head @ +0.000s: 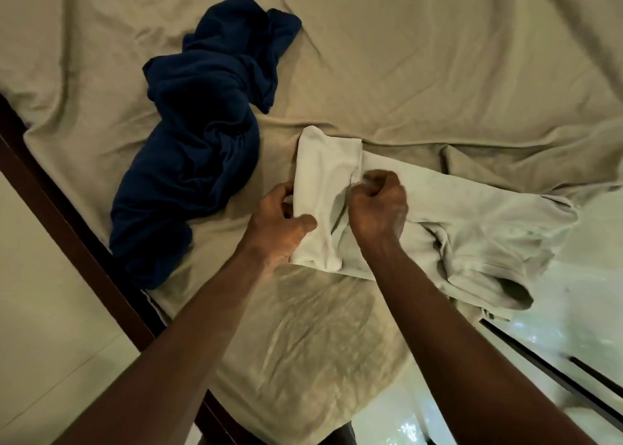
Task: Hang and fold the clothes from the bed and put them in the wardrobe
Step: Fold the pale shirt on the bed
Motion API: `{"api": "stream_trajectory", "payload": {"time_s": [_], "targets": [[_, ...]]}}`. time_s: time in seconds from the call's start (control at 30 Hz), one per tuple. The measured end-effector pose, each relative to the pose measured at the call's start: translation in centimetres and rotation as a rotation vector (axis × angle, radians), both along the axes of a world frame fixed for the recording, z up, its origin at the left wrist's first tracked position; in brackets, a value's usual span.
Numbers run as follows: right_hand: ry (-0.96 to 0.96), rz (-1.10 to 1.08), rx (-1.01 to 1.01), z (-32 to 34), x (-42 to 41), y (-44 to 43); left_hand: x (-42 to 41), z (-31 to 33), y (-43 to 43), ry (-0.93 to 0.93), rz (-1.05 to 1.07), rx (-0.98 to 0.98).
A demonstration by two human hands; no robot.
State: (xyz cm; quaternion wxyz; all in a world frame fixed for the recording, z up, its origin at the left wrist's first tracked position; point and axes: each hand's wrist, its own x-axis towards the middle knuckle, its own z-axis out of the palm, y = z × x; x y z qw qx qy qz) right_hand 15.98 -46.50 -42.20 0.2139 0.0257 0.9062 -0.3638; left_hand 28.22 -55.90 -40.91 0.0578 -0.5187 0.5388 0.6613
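Note:
A white garment (472, 229) lies on the bed near its front corner. Its left part is turned over into a narrow folded panel (320, 188); a sleeve hangs toward the bed's right edge. My left hand (279, 218) grips the left edge of that panel, thumb on top. My right hand (379, 205) is curled into a fist at the panel's right edge, pinching the cloth there. A crumpled dark blue garment (199, 141) lies in a long heap to the left, apart from both hands.
The beige bedsheet (438, 57) is wrinkled and stretches away behind the clothes. A dark wooden bed frame (67, 205) runs along the left edge. Pale glossy floor (573, 336) shows at the right and lower left.

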Motion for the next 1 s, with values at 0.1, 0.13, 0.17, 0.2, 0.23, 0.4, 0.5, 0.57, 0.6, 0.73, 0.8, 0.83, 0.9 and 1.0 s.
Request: {"api": "stream_trajectory", "payload": {"time_s": [0.1,0.13,0.17,0.2,0.23,0.4,0.5,0.57,0.6,0.73,0.8,0.83,0.9,1.0], "targets": [[-0.369,-0.003,-0.144,-0.1,-1.0,0.8,-0.8,1.9,1.2,0.111,-0.076,-0.036],[-0.404,0.019,-0.155,0.0,-1.3,1.3,-1.1,2.4,2.0,0.132,-0.108,-0.079],[-0.407,0.041,-0.15,0.4,-1.8,2.0,-1.6,2.8,3.0,0.149,-0.152,-0.129],[-0.402,0.041,-0.146,0.8,-2.2,2.5,-2.1,3.1,4.1,0.15,-0.208,-0.18],[-0.41,0.006,-0.16,1.2,-2.8,3.1,-2.6,3.4,5.2,0.158,-0.262,-0.234],[-0.662,-0.162,-0.339,1.9,-6.6,7.5,-6.1,3.0,11.2,0.122,-0.607,-0.541],[-0.482,-0.098,-0.24,1.0,-7.2,9.1,-7.1,1.7,13.1,0.151,-0.609,-0.674],[-0.388,-0.074,-0.218,0.4,-7.4,9.5,-7.0,0.6,12.8,0.084,-0.32,-0.817],[-0.344,-0.058,-0.223,0.4,-7.6,9.7,-6.8,0.1,12.3,0.012,-0.169,-0.802],[0.065,0.171,0.091,1.0,-7.2,10.4,-6.9,-1.1,9.6,-0.141,-0.072,-0.436],[0.256,0.238,0.274,1.1,-6.8,11.0,-7.8,-0.9,9.5,-0.125,-0.128,-0.348],[0.235,0.239,0.277,1.1,-6.7,11.1,-8.2,-0.9,9.7,-0.129,-0.152,-0.326],[0.07,0.24,0.202,0.6,-6.6,11.4,-8.9,-1.0,9.8,-0.121,-0.147,-0.247],[-0.038,0.24,0.128,0.1,-6.2,11.3,-8.7,-0.7,9.6,-0.016,0.064,0.07]]}}
